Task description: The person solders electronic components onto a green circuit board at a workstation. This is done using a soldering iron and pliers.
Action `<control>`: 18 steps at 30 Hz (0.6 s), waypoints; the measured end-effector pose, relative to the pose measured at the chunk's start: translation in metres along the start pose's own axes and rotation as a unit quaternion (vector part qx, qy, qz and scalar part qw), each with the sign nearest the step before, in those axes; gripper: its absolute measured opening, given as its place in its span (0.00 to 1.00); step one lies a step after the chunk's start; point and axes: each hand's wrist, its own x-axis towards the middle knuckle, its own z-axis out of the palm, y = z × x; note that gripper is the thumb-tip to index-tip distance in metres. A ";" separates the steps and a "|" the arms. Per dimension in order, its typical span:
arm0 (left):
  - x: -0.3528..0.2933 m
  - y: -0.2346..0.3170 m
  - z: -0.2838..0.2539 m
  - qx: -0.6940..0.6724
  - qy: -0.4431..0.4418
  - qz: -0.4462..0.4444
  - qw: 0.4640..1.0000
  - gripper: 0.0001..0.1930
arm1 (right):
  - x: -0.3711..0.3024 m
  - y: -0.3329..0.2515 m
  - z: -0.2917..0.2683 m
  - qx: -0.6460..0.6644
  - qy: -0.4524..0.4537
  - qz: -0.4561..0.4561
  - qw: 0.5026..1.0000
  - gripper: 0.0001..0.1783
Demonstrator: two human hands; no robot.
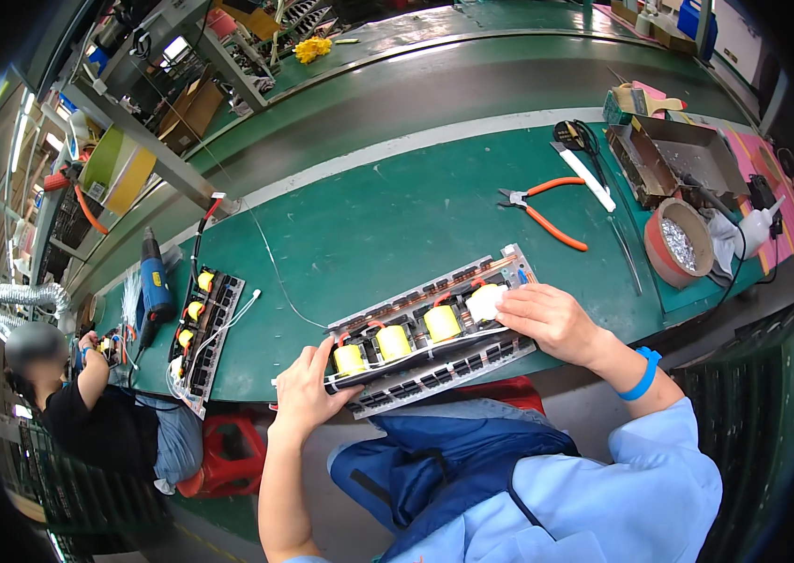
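A long circuit board assembly [444, 373] lies aslant at the near edge of the green bench, partly overhanging it. Several yellow-wrapped coils [395, 342] with red leads stand in a row along it, beside black parts and a metal strip. My left hand [305, 389] grips its left end, thumb on the near side and fingers on the far side. At the right end, my right hand [556, 321] is closed over the board's edge; its fingertips touch a white piece [485, 302] by the last coil. What lies beneath those fingers is hidden.
Orange-handled cutters [547, 214], a white-handled tool [584, 176] and tweezers [626, 255] lie beyond my right hand. A round tub [676, 246] of metal bits stands far right. Leftward are a second board [206, 338], a blue heat gun [155, 286] and a seated co-worker [101, 422].
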 end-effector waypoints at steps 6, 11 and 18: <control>0.000 0.003 -0.005 -0.113 -0.038 -0.068 0.991 0.40 | -0.005 0.011 0.004 0.049 -0.017 0.005 0.999 0.13; 0.007 0.000 -0.004 -0.159 -0.070 -0.047 0.984 0.39 | -0.005 0.023 -0.002 0.077 0.005 0.050 0.996 0.08; 0.002 -0.002 -0.003 -0.119 -0.068 -0.016 0.990 0.38 | -0.016 0.018 -0.016 0.043 -0.046 0.057 0.996 0.10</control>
